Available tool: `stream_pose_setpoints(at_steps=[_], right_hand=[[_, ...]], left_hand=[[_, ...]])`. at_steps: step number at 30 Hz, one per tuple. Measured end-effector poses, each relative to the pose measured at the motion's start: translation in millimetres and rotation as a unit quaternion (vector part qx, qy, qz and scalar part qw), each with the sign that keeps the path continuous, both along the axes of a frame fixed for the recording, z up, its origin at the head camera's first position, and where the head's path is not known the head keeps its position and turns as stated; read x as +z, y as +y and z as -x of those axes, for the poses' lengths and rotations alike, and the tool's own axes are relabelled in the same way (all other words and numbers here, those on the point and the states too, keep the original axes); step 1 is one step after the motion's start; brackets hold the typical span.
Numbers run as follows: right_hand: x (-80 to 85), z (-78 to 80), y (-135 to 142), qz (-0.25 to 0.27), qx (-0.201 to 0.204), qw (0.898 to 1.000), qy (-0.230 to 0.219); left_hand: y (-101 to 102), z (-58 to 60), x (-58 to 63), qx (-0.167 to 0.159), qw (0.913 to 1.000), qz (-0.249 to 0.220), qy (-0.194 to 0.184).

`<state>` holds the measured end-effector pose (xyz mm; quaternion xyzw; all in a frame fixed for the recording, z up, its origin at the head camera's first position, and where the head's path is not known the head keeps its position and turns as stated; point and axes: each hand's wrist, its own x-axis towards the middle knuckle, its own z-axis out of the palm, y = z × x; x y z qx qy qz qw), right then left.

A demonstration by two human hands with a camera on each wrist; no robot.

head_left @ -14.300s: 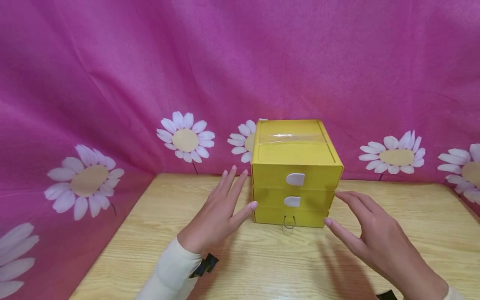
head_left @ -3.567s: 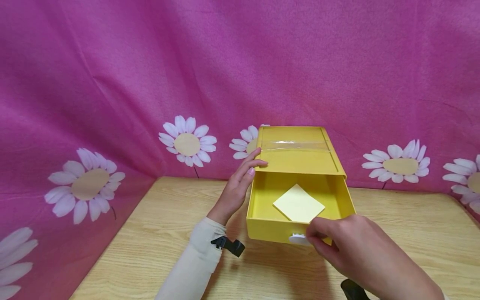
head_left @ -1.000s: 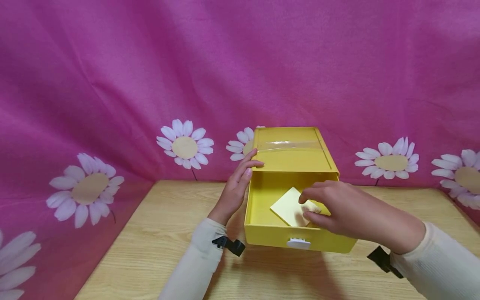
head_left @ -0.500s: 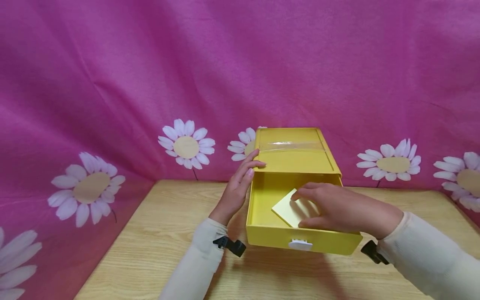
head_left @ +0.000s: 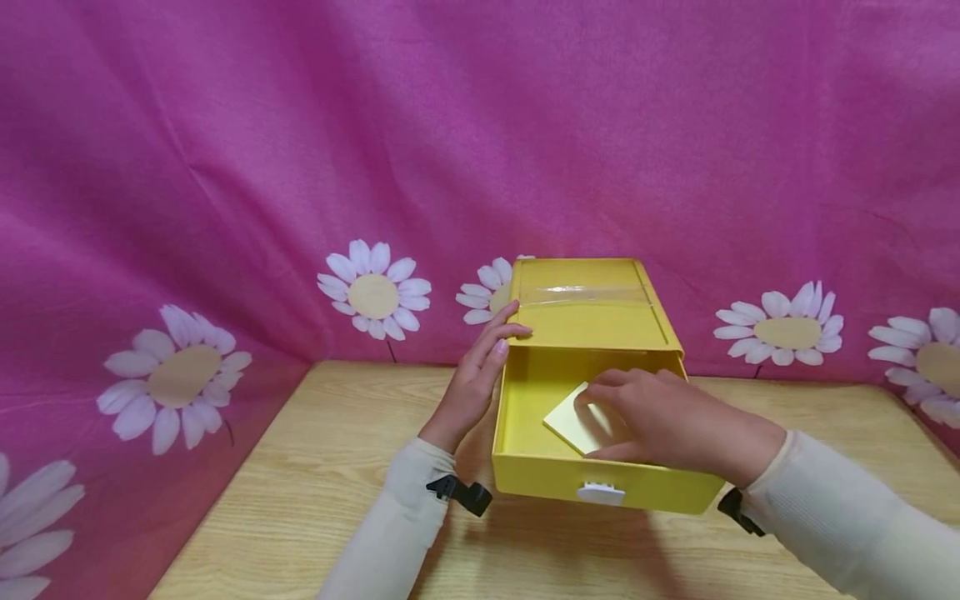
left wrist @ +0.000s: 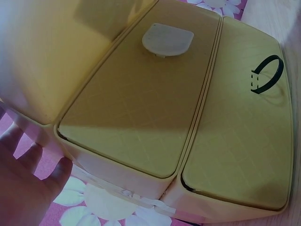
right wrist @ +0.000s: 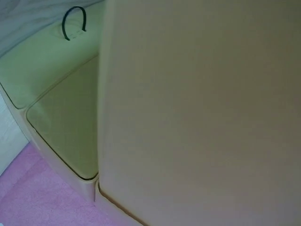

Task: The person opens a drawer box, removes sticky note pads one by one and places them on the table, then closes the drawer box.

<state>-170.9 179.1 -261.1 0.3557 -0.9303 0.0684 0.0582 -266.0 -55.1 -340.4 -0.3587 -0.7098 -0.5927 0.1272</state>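
A small yellow drawer cabinet [head_left: 592, 325] stands on the table with its top drawer [head_left: 536, 475] pulled well out. Flat in that drawer lies a pale yellow sticky note pad [head_left: 567, 423], turned cornerwise. My right hand [head_left: 667, 421] reaches in from the right, fingers bent over the pad and thumb by its front corner. Whether it grips the pad is not clear. My left hand [head_left: 471, 385] rests its fairly straight fingers on the cabinet's left top edge; the left wrist view shows these fingers [left wrist: 59, 174] by its side. In the right wrist view the drawer [right wrist: 202, 117] hides the right hand.
Two lower drawers stay closed, one with a white tab [left wrist: 168, 40], the lowest with a black loop [left wrist: 270, 75]. The top drawer has a white tab [head_left: 600, 493]. Behind the wooden table [head_left: 300, 492] hangs a pink flowered cloth [head_left: 480, 125].
The top drawer was closed 14.3 s ago and my right hand had pulled it out by its tab. Over the last second that hand moved left over the sticky note pad. My left hand stayed put.
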Motion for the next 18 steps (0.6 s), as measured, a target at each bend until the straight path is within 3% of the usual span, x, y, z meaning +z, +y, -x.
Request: stream_pose_setpoints(at_steps=[3,7,14,18], right_hand=[[-3.5,1.1,-0.5,0.003,0.012,1.000,0.024],[-3.5,0.6,-0.7,0.002,0.010,1.000,0.018],[-0.3,0.1,-0.6,-0.016,-0.014,1.000,-0.015],[1.9,0.7,-0.9,-0.022,-0.013,0.999,-0.021]], left_hand=[[0.3,-0.9,0.3,0.000,1.0000,-0.001,-0.001],[0.0,-3.0,1.8,0.001,1.0000,0.000,-0.006],[-0.5,-24.0,22.4,-0.007,0.9998,-0.001,-0.020],[0.1,-25.7,25.4,-0.008,0.9998,-0.001,-0.018]])
